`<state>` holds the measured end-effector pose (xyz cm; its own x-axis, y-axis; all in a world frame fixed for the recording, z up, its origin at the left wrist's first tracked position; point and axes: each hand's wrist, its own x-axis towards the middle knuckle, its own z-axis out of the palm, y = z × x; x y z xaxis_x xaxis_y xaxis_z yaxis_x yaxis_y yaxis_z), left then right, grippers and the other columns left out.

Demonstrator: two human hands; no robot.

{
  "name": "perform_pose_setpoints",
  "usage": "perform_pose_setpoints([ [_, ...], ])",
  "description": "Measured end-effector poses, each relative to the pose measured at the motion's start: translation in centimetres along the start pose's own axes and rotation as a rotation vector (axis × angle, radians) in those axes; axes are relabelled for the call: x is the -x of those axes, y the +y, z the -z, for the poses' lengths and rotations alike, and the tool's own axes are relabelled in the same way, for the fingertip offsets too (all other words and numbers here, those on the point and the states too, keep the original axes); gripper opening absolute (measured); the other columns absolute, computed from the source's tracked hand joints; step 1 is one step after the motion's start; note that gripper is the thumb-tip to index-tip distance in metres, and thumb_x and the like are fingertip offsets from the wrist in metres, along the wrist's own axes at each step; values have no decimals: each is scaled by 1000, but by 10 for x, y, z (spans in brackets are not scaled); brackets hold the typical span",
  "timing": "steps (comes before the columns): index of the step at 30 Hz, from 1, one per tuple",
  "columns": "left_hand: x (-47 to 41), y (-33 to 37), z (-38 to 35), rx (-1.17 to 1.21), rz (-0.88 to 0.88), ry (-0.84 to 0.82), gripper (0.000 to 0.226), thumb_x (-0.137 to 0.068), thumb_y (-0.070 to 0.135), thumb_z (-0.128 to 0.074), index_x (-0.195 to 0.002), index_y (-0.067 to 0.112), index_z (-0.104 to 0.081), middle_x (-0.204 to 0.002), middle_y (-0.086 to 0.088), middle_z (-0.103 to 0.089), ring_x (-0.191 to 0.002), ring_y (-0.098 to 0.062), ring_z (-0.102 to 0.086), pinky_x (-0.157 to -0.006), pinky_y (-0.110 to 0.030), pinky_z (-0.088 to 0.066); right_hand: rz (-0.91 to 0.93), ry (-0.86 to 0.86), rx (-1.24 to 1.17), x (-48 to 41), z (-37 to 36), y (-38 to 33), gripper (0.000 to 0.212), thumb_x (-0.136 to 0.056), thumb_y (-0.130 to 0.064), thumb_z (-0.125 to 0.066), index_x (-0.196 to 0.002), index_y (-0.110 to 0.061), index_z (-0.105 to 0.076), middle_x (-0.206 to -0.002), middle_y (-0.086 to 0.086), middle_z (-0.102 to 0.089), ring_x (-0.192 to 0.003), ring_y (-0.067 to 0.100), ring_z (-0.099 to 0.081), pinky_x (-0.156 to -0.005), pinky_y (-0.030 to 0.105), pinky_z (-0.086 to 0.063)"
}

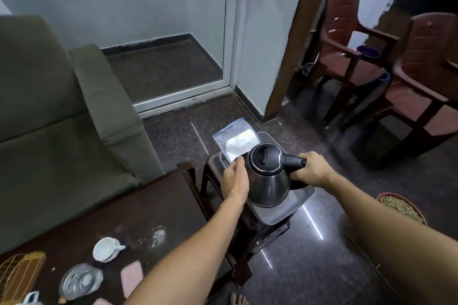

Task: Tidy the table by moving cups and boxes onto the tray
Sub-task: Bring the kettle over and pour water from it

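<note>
A steel electric kettle (269, 178) with a black lid stands on a metal tray (290, 208), which rests on a dark plastic stool (250, 230). My right hand (311, 167) grips the kettle's black handle. My left hand (234, 177) lies flat against the kettle's left side, fingertips by a clear bag of white powder (236, 141) at the tray's far end. On the dark wooden table (148, 210) at lower left a white cup (106, 249) lies on its side.
On the table also sit a glass dish (80, 280), a pink case (132, 277) and a wicker basket (17, 275). A green sofa (62, 116) stands left, brown plastic chairs (376, 57) at right, a plant pot (401, 207) on the floor.
</note>
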<state>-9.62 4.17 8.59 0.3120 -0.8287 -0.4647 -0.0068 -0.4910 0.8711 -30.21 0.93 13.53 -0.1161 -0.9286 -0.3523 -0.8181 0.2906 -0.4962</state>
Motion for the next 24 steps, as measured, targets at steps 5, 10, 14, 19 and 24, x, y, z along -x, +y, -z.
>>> perform_pose_setpoints([
  [5,-11,-12,-35,-37,67,4,58,-97,61,-33,-127,25,-67,-125,-5,-68,-118,-33,-58,-107,-44,-44,-4,1,115,-31,-1,28,21,-70,-9,-74,-62,-21,-57,-73,8,-69,-75,26,-66,-56,29,-44],
  [10,-20,-30,-56,-69,113,31,75,-97,69,-22,-124,17,-68,-124,-12,-68,-120,-35,-59,-108,-46,-43,-16,-8,156,-55,-10,43,17,-72,-6,-66,-73,-22,-60,-82,10,-72,-87,32,-66,-70,33,-50],
  [14,-27,-42,-66,-106,87,21,81,-96,72,-15,-121,16,-69,-124,-11,-69,-120,-34,-59,-106,-43,-44,-32,7,156,-69,-19,53,25,-73,-1,-63,-66,-22,-51,-79,10,-67,-90,37,-65,-68,32,-43],
  [19,-31,-55,-73,-147,101,9,84,-95,74,-16,-120,14,-70,-125,-14,-68,-121,-35,-58,-103,-41,-43,-43,-33,172,-82,-25,65,24,-73,2,-59,-90,-11,-70,-87,14,-72,-93,38,-66,-71,35,-49],
  [24,-33,-61,-80,-192,28,15,76,-100,67,-18,-94,13,-70,-109,-13,-72,-110,-33,-62,-90,-38,-44,-51,-46,159,-88,-25,75,28,-71,5,-57,-70,-24,-57,-76,9,-66,-86,36,-63,-67,32,-43],
])
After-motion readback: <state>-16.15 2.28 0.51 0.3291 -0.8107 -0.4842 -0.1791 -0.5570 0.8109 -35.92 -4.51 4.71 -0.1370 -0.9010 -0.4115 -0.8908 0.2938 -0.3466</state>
